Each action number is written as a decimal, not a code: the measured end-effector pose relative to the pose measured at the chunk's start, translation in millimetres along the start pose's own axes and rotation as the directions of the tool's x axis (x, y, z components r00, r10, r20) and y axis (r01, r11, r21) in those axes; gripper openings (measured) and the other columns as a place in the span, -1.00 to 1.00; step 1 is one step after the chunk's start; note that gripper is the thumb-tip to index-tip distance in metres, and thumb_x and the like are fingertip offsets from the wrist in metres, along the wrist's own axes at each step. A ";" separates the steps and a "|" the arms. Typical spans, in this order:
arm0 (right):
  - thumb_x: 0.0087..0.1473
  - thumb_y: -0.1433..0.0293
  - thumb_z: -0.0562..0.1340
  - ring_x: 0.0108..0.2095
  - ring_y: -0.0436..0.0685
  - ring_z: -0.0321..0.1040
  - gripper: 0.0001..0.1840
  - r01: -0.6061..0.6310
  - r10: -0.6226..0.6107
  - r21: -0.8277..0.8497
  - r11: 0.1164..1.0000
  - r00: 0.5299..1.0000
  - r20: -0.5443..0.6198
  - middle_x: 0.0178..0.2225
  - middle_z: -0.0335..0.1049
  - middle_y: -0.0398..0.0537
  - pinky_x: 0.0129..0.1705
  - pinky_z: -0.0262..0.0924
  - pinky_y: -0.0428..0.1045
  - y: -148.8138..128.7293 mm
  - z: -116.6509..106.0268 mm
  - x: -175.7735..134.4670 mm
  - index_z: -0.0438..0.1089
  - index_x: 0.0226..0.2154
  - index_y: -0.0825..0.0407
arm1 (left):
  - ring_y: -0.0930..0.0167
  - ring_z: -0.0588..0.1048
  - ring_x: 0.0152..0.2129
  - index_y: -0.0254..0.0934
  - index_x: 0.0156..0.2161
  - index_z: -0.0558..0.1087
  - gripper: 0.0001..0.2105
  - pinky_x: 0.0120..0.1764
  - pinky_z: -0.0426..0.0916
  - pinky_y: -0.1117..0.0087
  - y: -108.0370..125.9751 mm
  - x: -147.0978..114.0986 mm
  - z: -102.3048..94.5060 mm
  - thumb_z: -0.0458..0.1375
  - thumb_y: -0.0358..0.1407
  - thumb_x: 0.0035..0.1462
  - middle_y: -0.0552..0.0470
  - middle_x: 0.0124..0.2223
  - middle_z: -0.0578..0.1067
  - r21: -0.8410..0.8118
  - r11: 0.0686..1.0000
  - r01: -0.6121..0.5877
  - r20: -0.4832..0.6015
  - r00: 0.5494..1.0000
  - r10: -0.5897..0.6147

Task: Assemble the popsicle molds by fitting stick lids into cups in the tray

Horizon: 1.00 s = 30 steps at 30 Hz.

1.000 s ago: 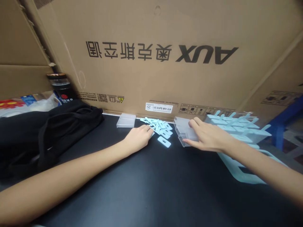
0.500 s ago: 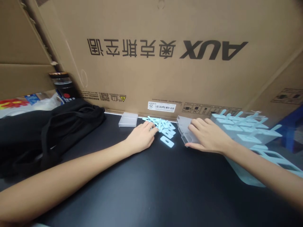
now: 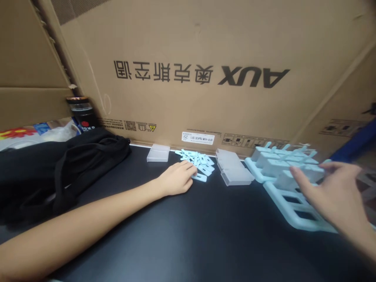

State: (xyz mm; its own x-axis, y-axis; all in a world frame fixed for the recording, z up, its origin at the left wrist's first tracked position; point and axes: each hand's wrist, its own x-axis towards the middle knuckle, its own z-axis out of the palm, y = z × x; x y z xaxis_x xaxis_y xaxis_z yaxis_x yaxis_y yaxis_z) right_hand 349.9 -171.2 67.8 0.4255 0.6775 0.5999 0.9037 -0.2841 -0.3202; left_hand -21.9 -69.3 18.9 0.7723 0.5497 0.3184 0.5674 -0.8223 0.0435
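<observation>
My left hand [image 3: 179, 178] rests on the black table with its fingers curled together at the near edge of a pile of light-blue popsicle sticks [image 3: 195, 156]. One flat slotted popsicle stick [image 3: 200, 178] lies at its fingertips, its left end hidden under them. On the right, my right hand [image 3: 337, 192], a little blurred, reaches over a light-blue popsicle mold set [image 3: 293, 160] with thumb and fingers apart. A mold block [image 3: 305, 172] shows between them; whether they touch it I cannot tell. Several mold blocks with sticks standing up sit in a frame [image 3: 286, 211] with open slots.
Two translucent plastic boxes [image 3: 235, 172] lie between the pile and the molds, with another translucent box [image 3: 158, 152] left of the pile. A large cardboard box [image 3: 188, 105] walls off the back. A black bag [image 3: 88, 168] and a dark bottle [image 3: 84, 113] stand left.
My right hand has left the translucent boxes and moved right to the mold set. The boxes now lie flatter. The single popsicle stick is closer to my left fingertips. The view has shifted slightly.
</observation>
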 end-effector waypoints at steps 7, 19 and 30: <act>-0.19 -0.32 0.13 -0.38 0.40 0.41 -0.28 -0.087 0.134 -0.122 0.989 0.876 0.463 -0.43 0.40 0.15 -0.35 0.25 0.18 25.7 19.9 3.0 0.26 -0.37 -0.01 | 0.30 0.42 -0.13 -0.26 -0.17 0.38 -0.89 -0.02 0.35 0.24 3.0 -1.1 0.3 0.02 -0.34 0.28 -0.02 -0.17 0.47 -0.049 0.997 0.058 -0.070 0.996 -0.062; 0.10 -0.12 0.01 -0.34 0.46 0.46 -0.44 0.107 -0.035 -0.201 0.974 0.942 0.332 -0.41 0.48 0.27 -0.31 0.21 0.18 20.3 13.3 -8.3 0.32 -0.45 0.02 | 0.37 0.44 -0.19 -0.21 -0.15 0.33 -0.86 -0.11 0.39 0.33 7.9 -2.3 -4.8 0.03 -0.47 0.22 0.01 -0.14 0.44 -0.206 0.978 0.014 -0.097 0.995 -0.035; 0.11 -0.11 0.00 -0.26 0.48 0.48 -0.42 0.004 0.038 -0.135 0.991 0.950 0.310 -0.39 0.48 0.28 -0.28 0.25 0.16 19.0 11.4 -6.5 0.32 -0.30 0.07 | 0.36 0.41 -0.16 -0.20 -0.18 0.34 -0.81 -0.08 0.36 0.34 7.4 -2.1 -2.8 0.02 -0.51 0.17 0.02 -0.14 0.43 -0.216 0.976 0.001 -0.072 0.997 -0.017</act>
State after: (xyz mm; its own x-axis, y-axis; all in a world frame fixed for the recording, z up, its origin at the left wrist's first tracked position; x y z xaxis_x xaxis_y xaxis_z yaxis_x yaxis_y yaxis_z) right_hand 363.9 -173.3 49.4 0.4240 0.8430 0.3310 0.9037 -0.3698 -0.2159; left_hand -20.2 -76.9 21.3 0.7399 0.5518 0.3848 0.4933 -0.8339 0.2475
